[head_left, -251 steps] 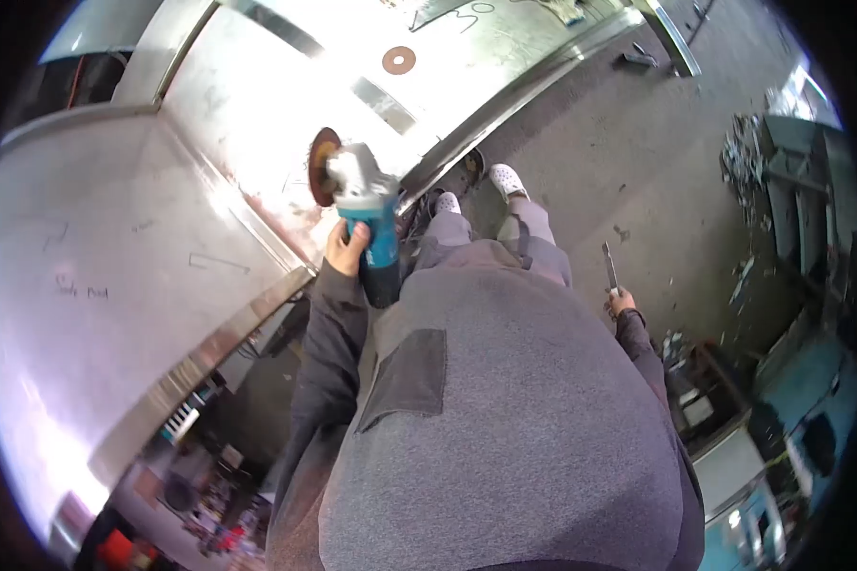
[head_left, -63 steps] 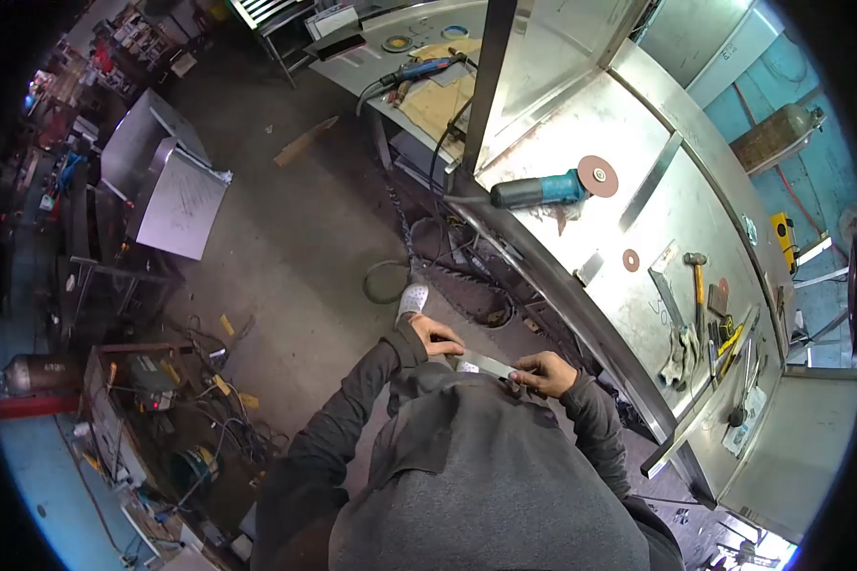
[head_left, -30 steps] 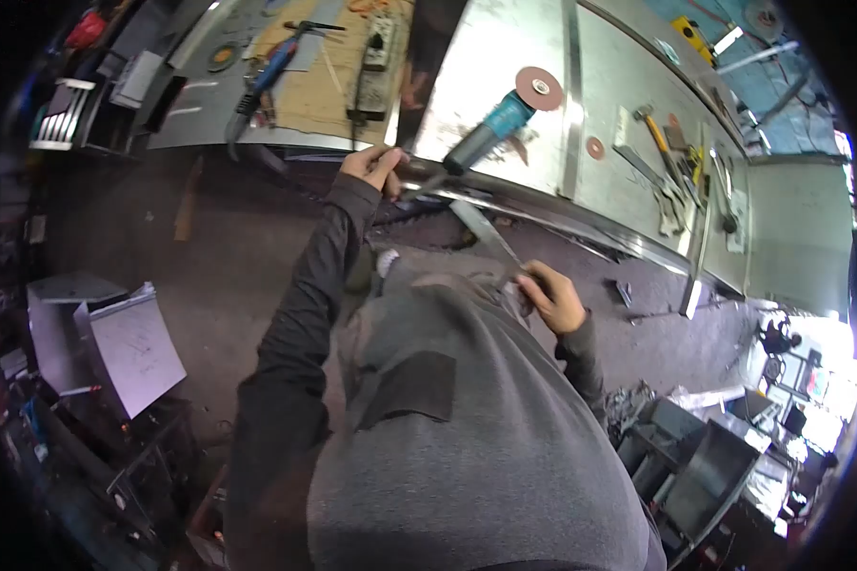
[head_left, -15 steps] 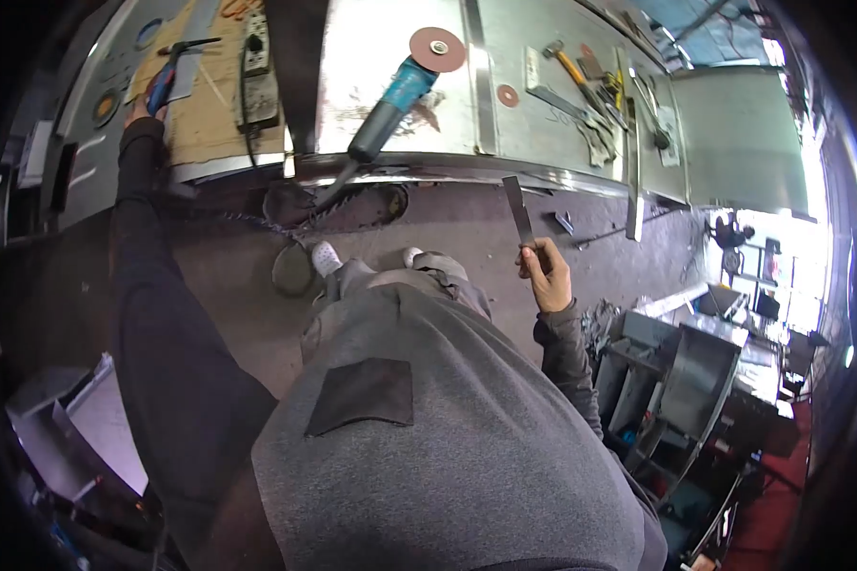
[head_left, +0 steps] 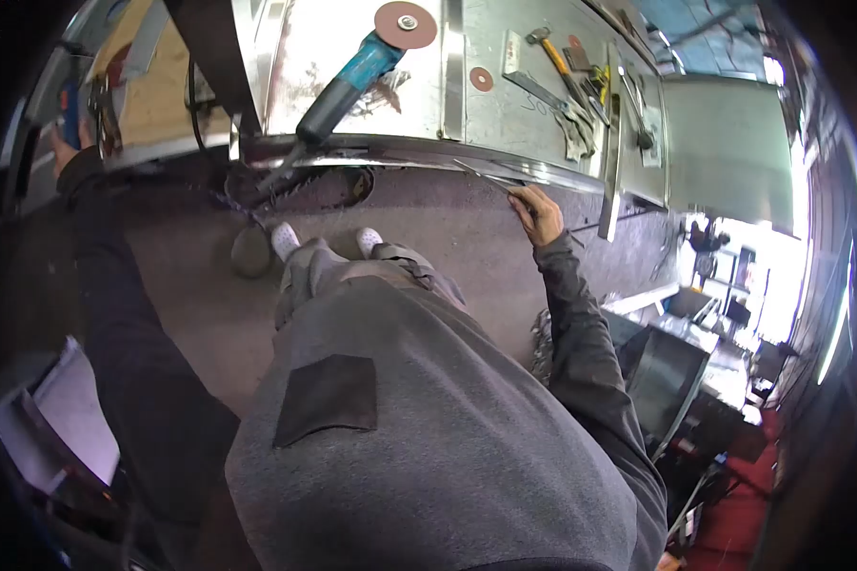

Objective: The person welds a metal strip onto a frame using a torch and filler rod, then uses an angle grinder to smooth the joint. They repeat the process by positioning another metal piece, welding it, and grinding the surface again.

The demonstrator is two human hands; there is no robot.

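My left hand (head_left: 69, 150) is at the far left beyond the bench's near edge, closed around a blue tool (head_left: 69, 107) that is dark and blurred. Between the fingers and thumb of my right hand (head_left: 540, 214) is a thin metal strip (head_left: 483, 173), seen almost edge-on and pointing toward the bench edge. An angle grinder (head_left: 348, 86) with a reddish-brown disc (head_left: 406, 26) lies on the metal benchtop (head_left: 286, 105), between my two hands and farther forward.
On the bench's right part lie a hammer (head_left: 557, 59), a small disc (head_left: 482, 79), gloves (head_left: 577, 131) and a long metal bar (head_left: 614, 171) jutting past the edge. A cord hangs from the grinder. Metal cabinets (head_left: 671, 371) stand at right; a person (head_left: 705, 238) is far off.
My left hand has moved farther left with the blue tool. My right hand has swung the strip from upright to nearly flat, closer to the bench edge. The view has shifted.
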